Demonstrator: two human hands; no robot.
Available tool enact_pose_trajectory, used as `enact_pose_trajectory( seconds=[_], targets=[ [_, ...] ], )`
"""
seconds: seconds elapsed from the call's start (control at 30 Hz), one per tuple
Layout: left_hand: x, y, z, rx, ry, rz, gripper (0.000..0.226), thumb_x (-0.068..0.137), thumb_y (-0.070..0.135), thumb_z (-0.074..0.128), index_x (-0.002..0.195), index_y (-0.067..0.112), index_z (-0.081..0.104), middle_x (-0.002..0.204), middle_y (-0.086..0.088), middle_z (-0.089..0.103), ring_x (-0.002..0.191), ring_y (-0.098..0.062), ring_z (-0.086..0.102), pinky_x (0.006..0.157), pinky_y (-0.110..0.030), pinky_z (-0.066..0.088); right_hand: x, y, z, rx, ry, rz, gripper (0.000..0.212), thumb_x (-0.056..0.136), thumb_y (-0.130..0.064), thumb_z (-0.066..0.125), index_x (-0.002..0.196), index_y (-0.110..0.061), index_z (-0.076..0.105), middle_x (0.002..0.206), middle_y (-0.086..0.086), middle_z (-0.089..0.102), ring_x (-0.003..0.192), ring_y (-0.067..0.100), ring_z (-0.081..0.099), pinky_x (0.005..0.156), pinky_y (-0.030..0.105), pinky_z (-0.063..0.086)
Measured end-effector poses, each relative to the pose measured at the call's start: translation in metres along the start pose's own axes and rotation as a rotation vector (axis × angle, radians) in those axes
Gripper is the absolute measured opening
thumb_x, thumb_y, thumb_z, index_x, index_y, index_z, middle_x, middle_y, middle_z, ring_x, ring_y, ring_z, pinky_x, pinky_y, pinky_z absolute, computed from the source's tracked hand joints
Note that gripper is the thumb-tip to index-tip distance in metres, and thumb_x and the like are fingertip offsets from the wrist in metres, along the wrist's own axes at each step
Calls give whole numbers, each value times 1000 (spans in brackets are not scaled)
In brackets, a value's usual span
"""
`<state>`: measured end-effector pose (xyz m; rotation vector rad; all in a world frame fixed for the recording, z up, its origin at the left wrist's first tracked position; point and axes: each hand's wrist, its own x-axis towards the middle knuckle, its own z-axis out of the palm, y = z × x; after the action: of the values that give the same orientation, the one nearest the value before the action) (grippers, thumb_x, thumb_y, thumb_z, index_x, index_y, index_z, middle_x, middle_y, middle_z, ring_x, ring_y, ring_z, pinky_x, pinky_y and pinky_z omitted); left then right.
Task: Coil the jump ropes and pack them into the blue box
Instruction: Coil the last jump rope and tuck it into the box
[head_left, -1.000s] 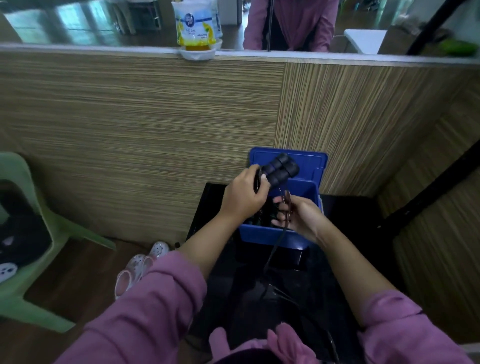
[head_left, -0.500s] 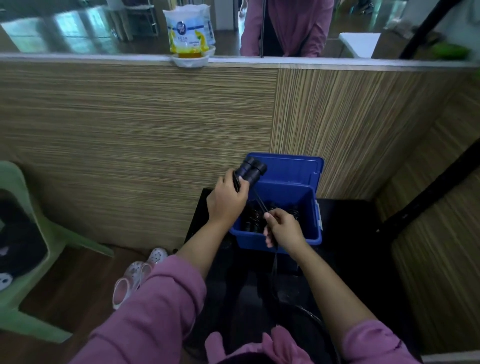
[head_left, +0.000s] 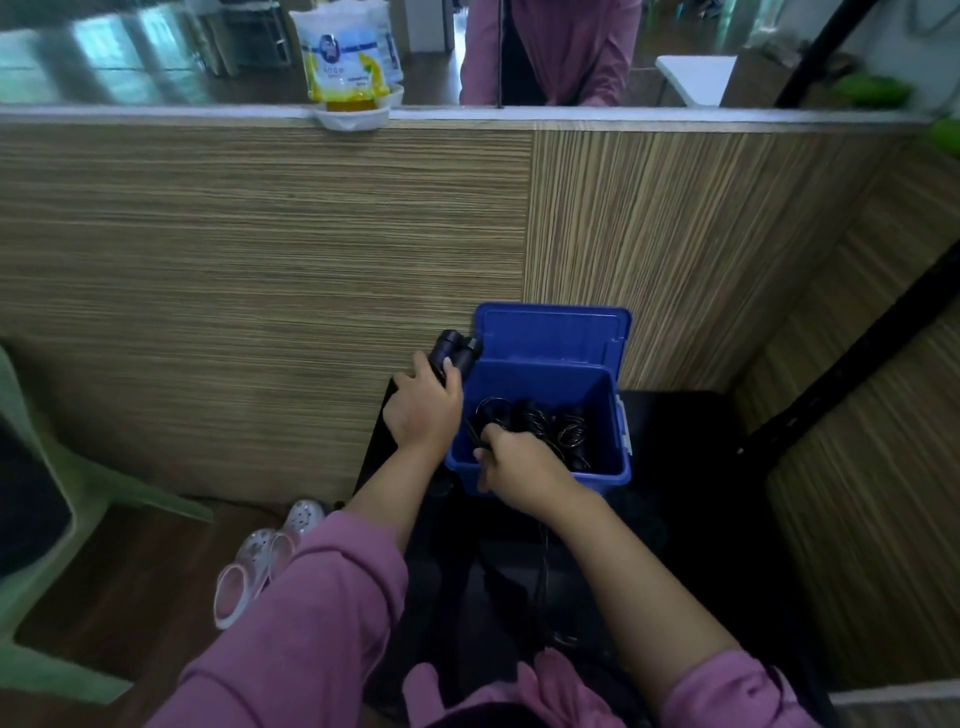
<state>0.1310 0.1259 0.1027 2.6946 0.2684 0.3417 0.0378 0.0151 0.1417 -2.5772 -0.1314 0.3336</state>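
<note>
The blue box (head_left: 608, 415) stands open on a black table, its lid (head_left: 553, 332) leaning back against the wooden wall. Several coiled black jump ropes (head_left: 540, 423) lie inside it. My left hand (head_left: 423, 408) is just left of the box, closed around two black rope handles (head_left: 457, 351) that stick up above the fingers. My right hand (head_left: 511, 462) rests at the box's front rim, pinching a thin black rope cord (head_left: 475, 434) that hangs down below it over the dark table.
A wood-grain partition (head_left: 260, 286) rises right behind the box, with a white tub and a bag (head_left: 350, 62) on its ledge. A person in pink stands beyond. Pink clogs (head_left: 265, 556) and a green chair (head_left: 62, 519) are on the floor at left.
My left hand has carried the handles leftward, from over the box to beside its left wall. My right hand has stayed at the box's front rim, still holding the cord.
</note>
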Motion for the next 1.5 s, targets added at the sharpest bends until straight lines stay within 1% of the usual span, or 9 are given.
enact_pose_trajectory(
  seconds=[0.27, 0.43, 0.7, 0.87, 0.97, 1.07, 1.23, 1.33, 1.5],
  targets=[
    [-21, -9, 13, 252, -182, 320, 47, 102, 45, 20, 127, 17, 47, 102, -19, 58, 76, -33, 61, 57, -33, 37, 1, 6, -22, -283, 175, -93, 26, 102, -25, 37, 109, -11, 58, 113, 5, 56, 102, 28, 57, 73, 32, 33],
    [-35, -30, 14, 127, -296, 722, 66, 94, 47, 3, 138, 17, 43, 104, -19, 62, 78, -36, 61, 63, -39, 47, 8, 31, -39, -273, 163, -116, 25, 101, -29, 36, 95, -20, 58, 91, -5, 46, 99, 22, 51, 82, 38, 31],
    [-48, -24, 5, -29, -315, 1012, 65, 96, 50, 22, 138, 8, 48, 97, -13, 64, 77, -28, 62, 63, -33, 47, 25, 67, -56, -400, -15, -58, 25, 95, -53, 37, 103, -45, 59, 98, -10, 46, 102, 14, 41, 91, 40, 23],
    [-45, -22, -1, -120, -229, 1067, 63, 93, 57, 38, 133, 11, 54, 88, -6, 64, 70, -20, 62, 58, -27, 48, 29, 88, -60, -108, -76, -20, 24, 85, -65, 47, 86, -46, 61, 97, -18, 58, 105, 7, 48, 99, 42, 18],
    [-42, -19, -3, -258, -169, 1034, 53, 95, 49, 43, 130, 12, 57, 85, -5, 64, 66, -18, 61, 54, -34, 52, 29, 90, -59, 316, -127, -43, 39, 75, -68, 56, 88, -35, 72, 93, -17, 70, 97, 4, 62, 105, 48, 34],
    [-41, -14, -8, -389, -168, 920, 49, 95, 45, 43, 132, 16, 56, 93, -1, 65, 74, -15, 63, 62, -36, 54, 28, 90, -57, 669, -81, -14, 32, 87, -39, 58, 93, -12, 75, 93, 4, 73, 89, 14, 68, 91, 35, 51],
    [-39, -5, -14, -525, -115, 713, 46, 95, 45, 41, 130, 20, 56, 105, -1, 68, 91, -17, 66, 77, -39, 55, 29, 81, -37, 711, 122, 17, 18, 94, 0, 51, 103, -4, 66, 94, -2, 65, 85, 3, 59, 79, 14, 49],
    [-39, 4, -19, -579, -36, 519, 49, 93, 48, 38, 127, 20, 59, 114, 2, 67, 103, -14, 64, 84, -34, 53, 27, 62, -17, 773, 224, 95, 27, 98, -14, 47, 72, -18, 55, 62, -8, 49, 56, 3, 44, 58, 22, 38],
    [-41, 13, -15, -514, -17, 282, 51, 90, 56, 36, 127, 27, 57, 111, 1, 67, 98, -17, 63, 75, -31, 49, 21, 42, 7, 429, 250, 107, 26, 102, -25, 39, 109, -10, 59, 89, 6, 65, 81, 21, 59, 70, 31, 41]
  ],
)
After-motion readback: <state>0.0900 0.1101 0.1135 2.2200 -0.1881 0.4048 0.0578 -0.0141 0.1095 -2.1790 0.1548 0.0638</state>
